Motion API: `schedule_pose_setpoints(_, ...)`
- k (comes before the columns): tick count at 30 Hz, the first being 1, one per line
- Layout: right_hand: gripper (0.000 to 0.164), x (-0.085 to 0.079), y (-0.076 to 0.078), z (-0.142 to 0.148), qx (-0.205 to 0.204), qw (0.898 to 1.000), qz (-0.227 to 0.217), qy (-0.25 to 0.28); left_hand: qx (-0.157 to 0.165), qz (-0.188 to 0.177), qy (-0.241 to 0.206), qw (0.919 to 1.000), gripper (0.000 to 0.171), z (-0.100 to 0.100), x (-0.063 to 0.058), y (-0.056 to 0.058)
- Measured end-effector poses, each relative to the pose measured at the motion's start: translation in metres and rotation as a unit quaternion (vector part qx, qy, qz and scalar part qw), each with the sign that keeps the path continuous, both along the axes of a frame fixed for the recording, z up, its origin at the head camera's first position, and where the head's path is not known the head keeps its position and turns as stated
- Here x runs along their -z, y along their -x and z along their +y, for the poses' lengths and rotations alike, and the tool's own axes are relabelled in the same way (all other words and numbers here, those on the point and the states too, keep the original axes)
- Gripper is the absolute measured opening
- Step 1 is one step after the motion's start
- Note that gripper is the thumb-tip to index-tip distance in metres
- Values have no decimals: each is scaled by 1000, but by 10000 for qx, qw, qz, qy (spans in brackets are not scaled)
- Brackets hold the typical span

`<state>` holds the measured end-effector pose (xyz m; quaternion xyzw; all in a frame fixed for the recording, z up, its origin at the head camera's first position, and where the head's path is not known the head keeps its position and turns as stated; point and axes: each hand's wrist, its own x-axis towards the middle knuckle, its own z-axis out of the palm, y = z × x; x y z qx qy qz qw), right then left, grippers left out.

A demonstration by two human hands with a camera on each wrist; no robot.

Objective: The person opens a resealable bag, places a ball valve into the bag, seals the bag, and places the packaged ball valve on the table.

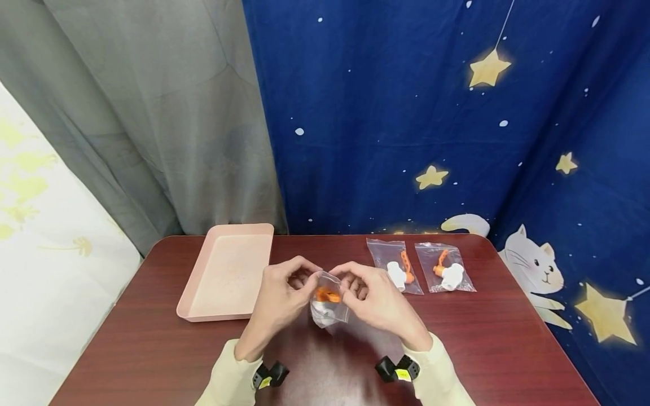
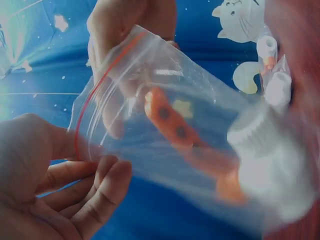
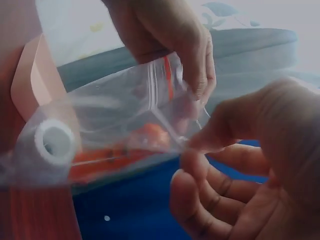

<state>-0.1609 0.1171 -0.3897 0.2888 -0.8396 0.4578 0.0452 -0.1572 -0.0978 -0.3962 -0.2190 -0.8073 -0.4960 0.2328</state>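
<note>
My left hand (image 1: 281, 290) and right hand (image 1: 378, 293) pinch the top corners of a clear zip-lock bag (image 2: 200, 100), raised over the table in front of me. A red strip runs along its zip edge, which lies between the two hands. Inside the bag is a white plastic fitting (image 2: 275, 170) with a ridged round mouth, seen hollow in the right wrist view. An orange arm (image 2: 172, 120) with dark round spots extends from the fitting toward the zip. The bag's bottom end hangs toward me, below the hands in the head view.
Two more zip-lock bags (image 1: 384, 248) (image 1: 459, 256) with similar white and orange parts lie at the back right of the dark red table (image 1: 457, 349). A shallow pink tray (image 1: 231, 276) stands at the back left. Grey and blue curtains (image 1: 376, 113) hang behind the table.
</note>
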Motion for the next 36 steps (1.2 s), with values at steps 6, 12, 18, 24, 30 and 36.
schedule_pose_setpoints(6,25,1,-2,-2,-74,9969,745,-230,-168,-89,-461,9988,15,-2,-2,-1)
schedule_pose_setpoints(12,13,1,-8,5,-299,9881,1167,-956,-220,-278,-615,9975,30,-1,-1,0)
schedule_pose_setpoints(18,9,0,-9,8,-492,9815,1107,-1483,-262,-192,-371,9988,36,-4,2,2)
schedule_pose_setpoints(24,8,-1,-3,11,-514,9754,1599,-1430,-94,-310,5,9995,44,-12,-2,1)
schedule_pose_setpoints(30,8,-4,-1,17,-371,9700,2020,-1298,67,-490,1062,9931,42,-20,-5,2)
schedule_pose_setpoints(36,16,-5,4,24,-438,9728,2060,-960,276,-384,1390,9892,37,-24,-4,5)
